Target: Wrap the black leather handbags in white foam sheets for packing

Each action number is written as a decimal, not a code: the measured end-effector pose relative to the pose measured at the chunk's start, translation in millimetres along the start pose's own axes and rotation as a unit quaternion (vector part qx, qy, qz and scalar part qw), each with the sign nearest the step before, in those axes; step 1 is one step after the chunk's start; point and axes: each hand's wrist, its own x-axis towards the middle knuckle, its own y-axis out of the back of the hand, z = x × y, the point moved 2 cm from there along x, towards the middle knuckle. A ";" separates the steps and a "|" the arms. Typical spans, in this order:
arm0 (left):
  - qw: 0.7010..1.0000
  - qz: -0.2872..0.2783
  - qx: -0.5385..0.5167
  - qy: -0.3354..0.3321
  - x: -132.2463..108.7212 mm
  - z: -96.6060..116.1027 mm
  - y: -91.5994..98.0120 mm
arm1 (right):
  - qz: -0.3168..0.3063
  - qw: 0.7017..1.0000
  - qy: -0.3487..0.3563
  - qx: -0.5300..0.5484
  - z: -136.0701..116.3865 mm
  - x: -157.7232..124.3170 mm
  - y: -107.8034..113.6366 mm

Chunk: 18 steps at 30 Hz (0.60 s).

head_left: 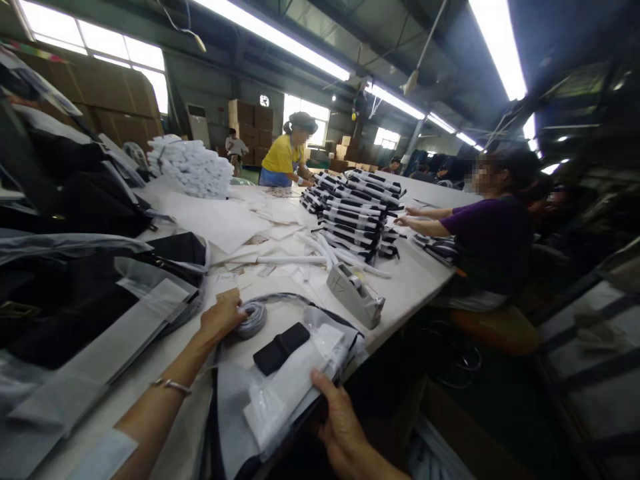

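In front of me lies a black-edged bag (233,407) with a pale grey lining. On it are a black folded strap piece (281,347) and a white packet in clear plastic (285,400). A coil of grey cord or piping (253,319) rests by the bag's far left edge. My left hand (223,317) is closed right beside the coil, its thumb side touching it; what the fingers hold is hidden. My right hand (340,413) grips the bag's near right edge, thumb on top by the packet and fingers underneath.
A grey tape dispenser (355,293) stands near the table edge, beside white tubes (295,260). Behind it rises a stack of black-and-white bundles (355,210), with co-workers either side. Black bags in plastic (100,300) fill the left; a white pile (190,167) lies farther back.
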 end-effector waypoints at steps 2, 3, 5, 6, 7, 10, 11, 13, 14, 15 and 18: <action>1.000 0.004 0.012 -0.002 0.9 -0.5 7.5 | -0.010 1.000 0.017 0.010 -1.2 -3.9 -2.5; 1.000 0.005 0.018 -0.002 0.5 -1.5 13.7 | -0.015 0.999 0.031 0.017 -3.1 -6.8 -4.3; 1.000 0.010 0.026 -0.002 -0.8 -2.5 31.6 | -0.031 0.997 0.064 0.037 -10.8 -14.4 -9.0; 0.999 0.015 0.028 -0.004 -1.5 -1.0 43.1 | -0.041 0.995 0.081 0.046 -17.0 -19.0 -11.4; 0.999 0.024 0.030 -0.007 -2.0 2.7 56.2 | -0.052 0.993 0.095 0.054 -24.9 -23.8 -13.4; 0.996 0.076 0.030 -0.030 -2.8 34.0 99.5 | -0.062 0.989 0.121 0.064 -58.4 -35.9 -10.3; 0.994 0.096 0.029 -0.043 -2.7 52.0 113.0 | -0.056 0.988 0.128 0.069 -72.5 -37.8 -4.6; 0.988 0.127 0.032 -0.081 -1.9 98.6 133.9 | -0.036 0.986 0.143 0.082 -103.4 -36.9 15.7; 0.985 0.133 0.033 -0.105 -0.7 126.1 140.2 | -0.021 0.984 0.151 0.090 -119.6 -34.1 30.0; 0.981 0.135 0.031 -0.138 0.9 155.8 143.6 | -0.004 0.982 0.157 0.101 -136.0 -30.1 46.5; 0.965 0.138 0.020 -0.223 10.7 248.5 138.5 | 0.065 0.974 0.165 0.140 -183.7 -14.7 103.5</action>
